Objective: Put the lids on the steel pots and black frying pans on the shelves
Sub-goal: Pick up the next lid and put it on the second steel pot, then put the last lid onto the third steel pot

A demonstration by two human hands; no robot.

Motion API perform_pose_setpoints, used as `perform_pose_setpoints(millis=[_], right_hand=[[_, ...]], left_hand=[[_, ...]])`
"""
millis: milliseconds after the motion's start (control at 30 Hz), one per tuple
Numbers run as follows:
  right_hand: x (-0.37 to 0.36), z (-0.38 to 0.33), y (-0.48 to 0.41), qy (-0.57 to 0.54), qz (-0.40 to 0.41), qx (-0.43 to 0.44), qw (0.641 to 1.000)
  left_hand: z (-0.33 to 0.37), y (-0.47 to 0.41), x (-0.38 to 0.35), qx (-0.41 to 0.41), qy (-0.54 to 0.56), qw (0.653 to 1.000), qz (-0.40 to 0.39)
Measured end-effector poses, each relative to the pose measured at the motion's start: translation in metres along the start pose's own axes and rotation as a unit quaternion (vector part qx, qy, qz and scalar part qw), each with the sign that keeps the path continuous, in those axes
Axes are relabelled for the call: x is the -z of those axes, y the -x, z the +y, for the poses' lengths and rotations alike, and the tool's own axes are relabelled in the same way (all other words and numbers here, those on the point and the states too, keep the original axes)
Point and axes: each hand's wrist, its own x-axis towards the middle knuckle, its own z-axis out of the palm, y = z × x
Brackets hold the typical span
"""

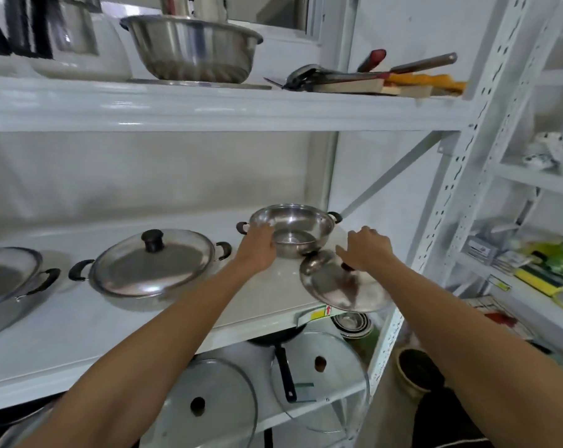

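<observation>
A small open steel pot (294, 229) with two dark handles stands at the right end of the middle shelf (80, 321). My left hand (257, 250) grips its left rim. Just in front and to the right, my right hand (367, 250) holds a steel lid (338, 287) by its knob, tilted, over the shelf's front edge. Further left sits a wide steel pot with its lid on (151, 265). An open steel wok (8, 279) lies at the far left. On the lower shelf are a black frying pan (281, 342) and two glass lids (209, 405) (322, 367).
The top shelf carries a large steel bowl (193, 48), a white cooker (80, 43) and knives and utensils (370, 74). A white perforated upright (461, 189) stands on the right, with a second rack of packets (538, 266) behind it. Small stacked bowls (351, 323) sit below.
</observation>
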Motion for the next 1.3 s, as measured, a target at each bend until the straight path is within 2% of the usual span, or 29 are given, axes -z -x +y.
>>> perform_pose_setpoints(millis=[133, 300, 667, 833, 1033, 1133, 1300], right_hand=[[-0.014, 0.019, 0.0, -0.042, -0.056, 0.028, 0.997], [-0.029, 0.022, 0.001, -0.122, -0.07, 0.019, 0.99], [-0.03, 0.004, 0.009, -0.148, -0.053, -0.018, 0.987], [0.014, 0.008, 0.027, -0.13, -0.002, -0.026, 0.991], [0.079, 0.017, 0.026, -0.113, 0.033, -0.054, 0.992], [0.093, 0.009, 0.022, -0.133, 0.042, -0.054, 0.989], [0.09, -0.018, -0.001, -0.166, 0.037, -0.029, 0.985]], left_hand=[[0.021, -0.02, -0.03, -0.041, -0.016, 0.998, -0.045], [0.008, -0.042, -0.063, -0.005, -0.049, 0.994, -0.102], [-0.005, -0.02, -0.041, 0.023, -0.026, 0.997, -0.067], [-0.013, -0.014, -0.029, 0.031, -0.017, 0.996, -0.082], [0.004, -0.008, -0.021, -0.01, -0.021, 0.996, -0.088], [0.012, 0.005, -0.018, 0.002, -0.015, 0.997, -0.077], [0.034, 0.031, -0.019, -0.045, 0.004, 0.994, -0.1]])
